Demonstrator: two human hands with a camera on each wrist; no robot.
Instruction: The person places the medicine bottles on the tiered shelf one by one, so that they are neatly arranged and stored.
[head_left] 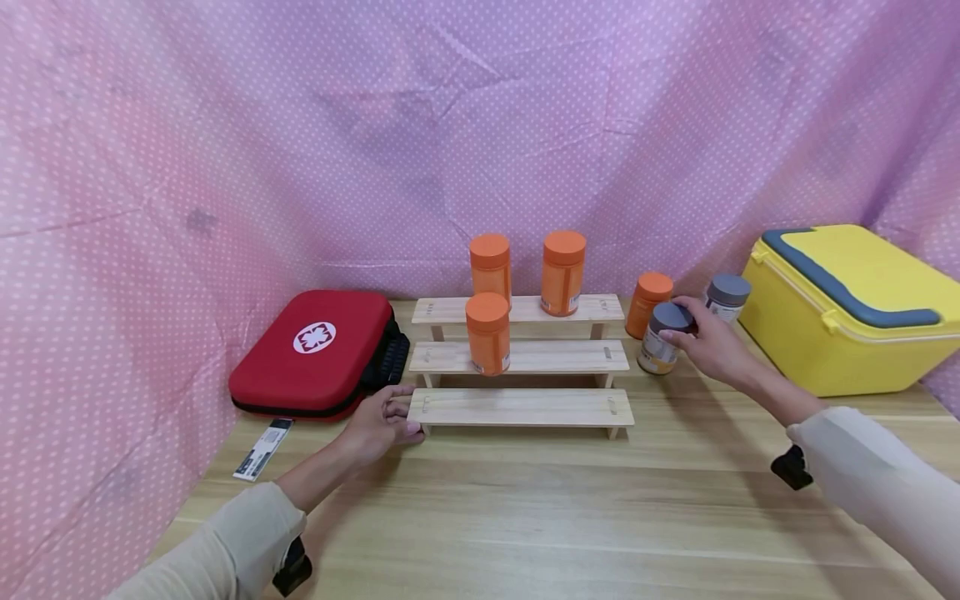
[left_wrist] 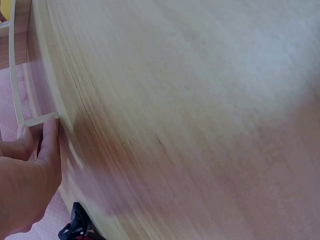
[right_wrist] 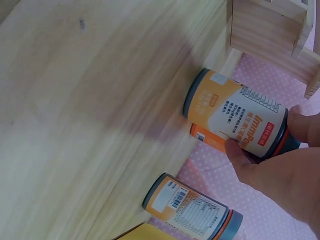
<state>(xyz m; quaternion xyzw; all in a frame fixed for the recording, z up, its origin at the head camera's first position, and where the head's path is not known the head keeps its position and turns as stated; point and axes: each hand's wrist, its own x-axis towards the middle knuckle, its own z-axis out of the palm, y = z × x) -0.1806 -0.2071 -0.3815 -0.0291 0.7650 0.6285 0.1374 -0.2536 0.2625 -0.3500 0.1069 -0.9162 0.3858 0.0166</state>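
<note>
Pink dotted cloth [head_left: 480,125] behind, wood-grain worktop [head_left: 525,517] underneath. Yellow box [head_left: 832,350] at far right. Three-step wooden rack [head_left: 517,408] mid-worktop: thin planks, short legs. I read it as stiff but light, likely to skid if knocked; hold it low, at a leg. Red case [head_left: 300,375] to its left.

Left grip [head_left: 378,423]: pinching the leg [left_wrist: 42,120] under the left end of the lowest step. Sound brace point, I think.

Right grip [head_left: 708,342]: pinching a grey-capped bottle [head_left: 657,353], roughly upright, right of the rack, just beside the worktop orange bottle [head_left: 648,307]. One digit lies on the label [right_wrist: 250,120], another is at the cap. I can't tell if the base touches wood.

Handling guess: rigid tub, modest weight depending on fill, smooth label that could slip. Not fragile. I'd hold opposite sides of the body just under the cap; cap-only might twist it loose.

Second grey-capped bottle [head_left: 726,292] stands by the yellow box; same hold. Rear-left orange bottle [head_left: 491,262] and rear-right orange bottle [head_left: 562,275] on the top step, front orange bottle [head_left: 488,337] on the middle step: tall for narrow planks, topple risk if jolted.

Printed strip [head_left: 262,450] flat by the red case; thin, so take it by an edge.
</note>
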